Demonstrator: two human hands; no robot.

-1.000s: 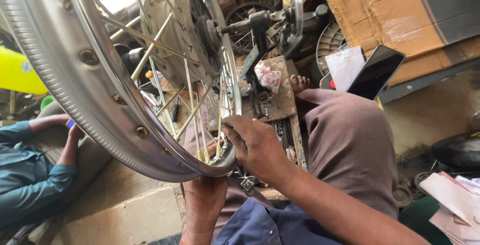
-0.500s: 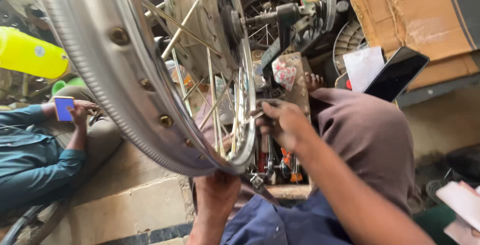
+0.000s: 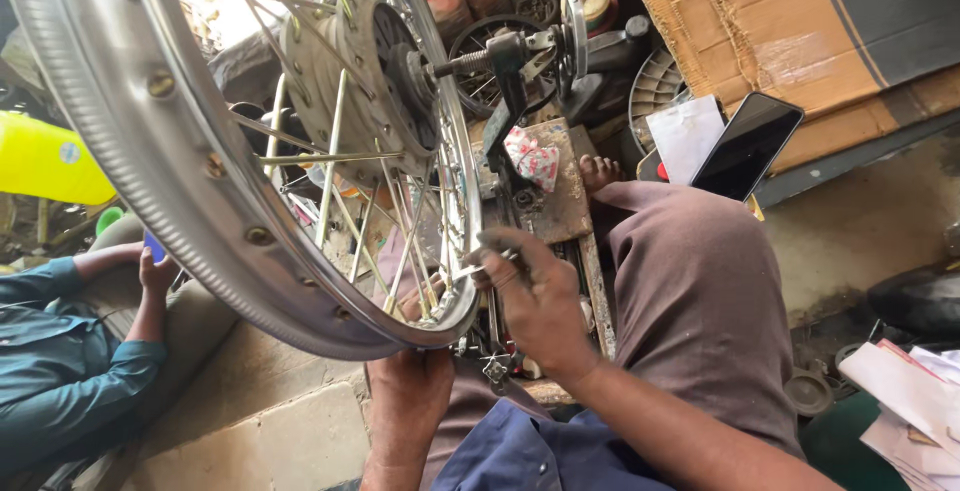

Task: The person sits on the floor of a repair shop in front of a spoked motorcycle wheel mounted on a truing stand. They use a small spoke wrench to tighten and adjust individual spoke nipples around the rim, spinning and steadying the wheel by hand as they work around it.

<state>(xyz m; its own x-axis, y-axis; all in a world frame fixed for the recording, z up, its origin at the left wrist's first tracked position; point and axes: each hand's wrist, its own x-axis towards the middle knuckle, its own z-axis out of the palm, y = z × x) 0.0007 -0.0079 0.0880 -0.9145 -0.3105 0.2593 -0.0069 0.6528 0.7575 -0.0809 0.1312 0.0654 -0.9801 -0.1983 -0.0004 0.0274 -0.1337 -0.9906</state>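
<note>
— So, head view: where's the wheel [image 3: 230, 171]?
— Upright on its stand, spokes laced, hub in. Left hand [image 3: 410, 391] is clamped under the rim [image 3: 300, 301]; right hand [image 3: 540, 306] is pinched on a small tool at a spoke
— Finished?
— Probably not; spokes look mid-adjustment

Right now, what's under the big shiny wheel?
Under the wheel rim, the left hand props its lowest edge, and pale stone floor shows beside it. The rim hides the fingertips. The right hand works beside the spokes.
</note>
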